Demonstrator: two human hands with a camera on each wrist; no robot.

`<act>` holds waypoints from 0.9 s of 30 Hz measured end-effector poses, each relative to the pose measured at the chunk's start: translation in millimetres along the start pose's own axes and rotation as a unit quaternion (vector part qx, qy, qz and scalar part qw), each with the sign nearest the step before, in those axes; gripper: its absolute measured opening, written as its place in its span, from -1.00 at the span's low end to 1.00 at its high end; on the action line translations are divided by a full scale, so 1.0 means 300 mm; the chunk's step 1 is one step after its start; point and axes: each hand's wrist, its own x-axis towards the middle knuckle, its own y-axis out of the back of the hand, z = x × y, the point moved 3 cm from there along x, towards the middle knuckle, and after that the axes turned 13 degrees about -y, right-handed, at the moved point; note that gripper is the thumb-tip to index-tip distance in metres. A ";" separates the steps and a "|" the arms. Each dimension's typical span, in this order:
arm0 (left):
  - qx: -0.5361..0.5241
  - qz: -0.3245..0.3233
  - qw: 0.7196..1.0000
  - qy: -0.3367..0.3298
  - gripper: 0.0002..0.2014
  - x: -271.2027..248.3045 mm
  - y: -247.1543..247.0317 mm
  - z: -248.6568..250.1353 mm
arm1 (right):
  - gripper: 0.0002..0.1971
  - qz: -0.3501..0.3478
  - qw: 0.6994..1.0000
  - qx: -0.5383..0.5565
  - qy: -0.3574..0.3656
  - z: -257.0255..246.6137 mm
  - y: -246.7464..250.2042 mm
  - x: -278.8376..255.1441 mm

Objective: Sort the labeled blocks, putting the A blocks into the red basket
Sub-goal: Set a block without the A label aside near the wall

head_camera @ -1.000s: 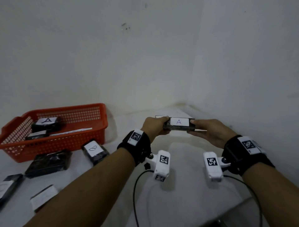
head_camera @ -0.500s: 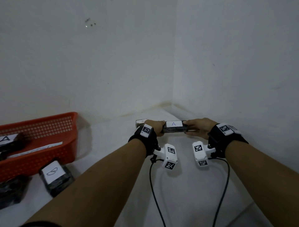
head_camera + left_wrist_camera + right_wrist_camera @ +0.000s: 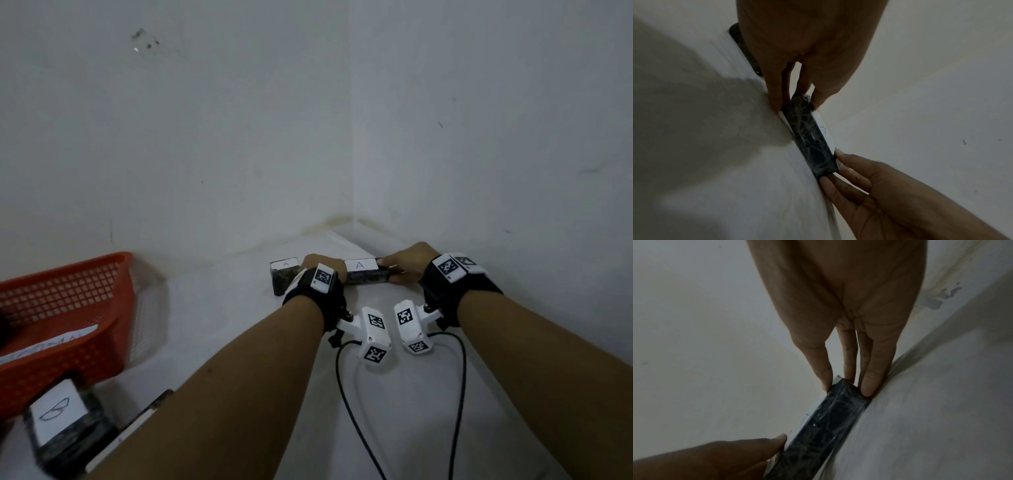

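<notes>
Pinching the A block [image 3: 363, 272] endwise, left hand [image 3: 322, 265] and right hand [image 3: 407, 262] grip opposite ends.

I see the red plastic mesh basket [image 3: 68, 308] cut off at the frame's left edge; the dark wrapped block [image 3: 61, 431] beside it blurs.

basket [image 3: 68, 308] far left | A block [image 3: 364, 272] between hands | B block [image 3: 63, 423] before basket

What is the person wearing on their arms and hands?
Forearms and both hands are bare, no sleeves. Each wrist has a black strap, left and right, topped by a white block with a black square code marker. A white camera housing with similar markers hangs under each, trailing a black cable.
</notes>
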 end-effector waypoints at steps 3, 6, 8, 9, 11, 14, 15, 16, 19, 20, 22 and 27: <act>-0.044 0.045 0.998 0.021 -0.63 0.004 0.008 -0.011 | -0.78 0.001 1.000 0.009 0.001 -0.014 -0.004 0.004; -0.036 0.046 0.998 0.016 -0.64 -0.026 0.022 -0.004 | -0.79 0.001 1.000 -0.012 0.001 -0.026 -0.018 0.022; -0.011 0.028 1.000 0.000 -0.77 -0.051 0.037 0.008 | -0.79 0.003 1.000 -0.017 0.003 -0.032 -0.029 0.026; 0.003 0.042 0.999 -0.013 -0.78 -0.045 0.036 0.002 | -0.79 0.007 1.000 -0.018 0.005 -0.034 -0.036 0.028; -0.003 0.046 0.999 0.007 -0.73 -0.048 0.035 -0.005 | -0.78 0.011 1.000 -0.026 0.004 -0.038 -0.047 0.029; -0.006 0.038 0.999 0.018 -0.89 -0.058 0.041 0.001 | -0.78 0.009 0.999 -0.037 0.003 -0.045 -0.056 0.036; 0.002 0.037 0.999 0.010 -0.91 -0.060 0.045 0.002 | -0.78 0.009 0.999 -0.038 0.002 -0.047 -0.058 0.040; 0.010 0.038 0.999 0.005 -0.89 -0.069 0.048 0.006 | -0.78 0.007 0.999 -0.041 -0.001 -0.048 -0.057 0.041; -0.004 0.034 0.999 0.019 -0.79 -0.066 0.051 0.007 | -0.77 0.010 0.998 -0.056 0.005 -0.048 -0.051 0.027; -0.014 0.041 0.999 0.021 -0.81 -0.065 0.047 0.006 | -0.78 0.012 0.998 -0.061 0.007 -0.047 -0.050 0.019; -0.053 0.070 0.996 0.032 -0.82 -0.063 0.041 0.004 | -0.80 0.012 0.998 -0.061 0.009 -0.044 -0.048 0.016; -0.229 0.129 0.959 0.107 -0.91 -0.080 0.044 -0.016 | -0.78 0.009 1.000 -0.016 0.018 -0.045 -0.039 0.009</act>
